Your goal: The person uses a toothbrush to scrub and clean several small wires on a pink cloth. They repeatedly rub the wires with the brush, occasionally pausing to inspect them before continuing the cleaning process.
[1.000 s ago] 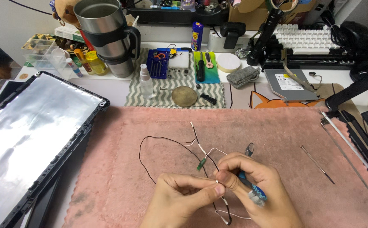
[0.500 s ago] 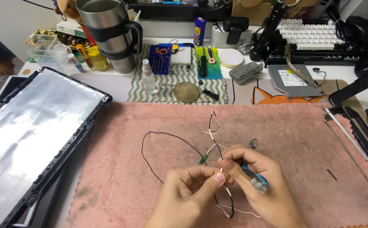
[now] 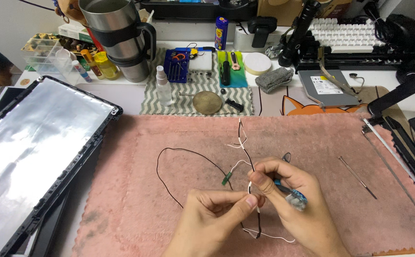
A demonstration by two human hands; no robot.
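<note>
Together, our left hand (image 3: 212,214) and right hand (image 3: 288,195) pinch the thin black-and-white wire (image 3: 251,183) between fingers over the pink mat (image 3: 321,138). Toward 12 o'clock it trails free; our right palm half hides a blue-handled tool (image 3: 295,197).

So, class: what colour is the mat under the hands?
Pink mat, seen clearly in the head view.
</note>
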